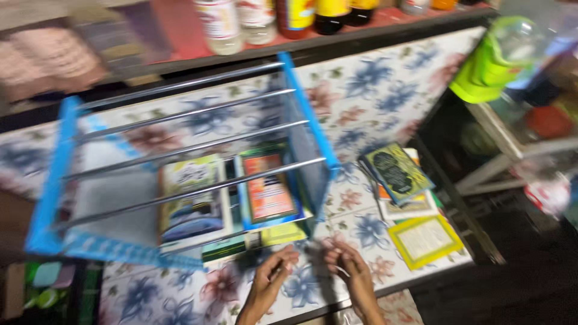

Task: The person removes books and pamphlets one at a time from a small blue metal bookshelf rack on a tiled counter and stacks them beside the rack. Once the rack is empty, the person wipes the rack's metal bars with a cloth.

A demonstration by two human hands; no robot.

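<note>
Left hand (269, 278): fingers curled together, grip narrow; contents too blurred to tell.
Right hand (351, 269): pinching something thin and pale, unclear what.
Where: both over the floral-patterned bench (361, 96), just before the blue plastic rack with metal rods (180, 162).
Risk: a sleeve could snag the rack, likely scattering the stacked booklets (400, 180).

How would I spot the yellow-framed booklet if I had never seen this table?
Start at the blue rack with metal bars standing on the flowered table. Move right past the stack of booklets topped by a dark one, toward the table's near right corner. The yellow-framed booklet lies alone there, flat, its pale centre ringed by a bright yellow border.
</note>
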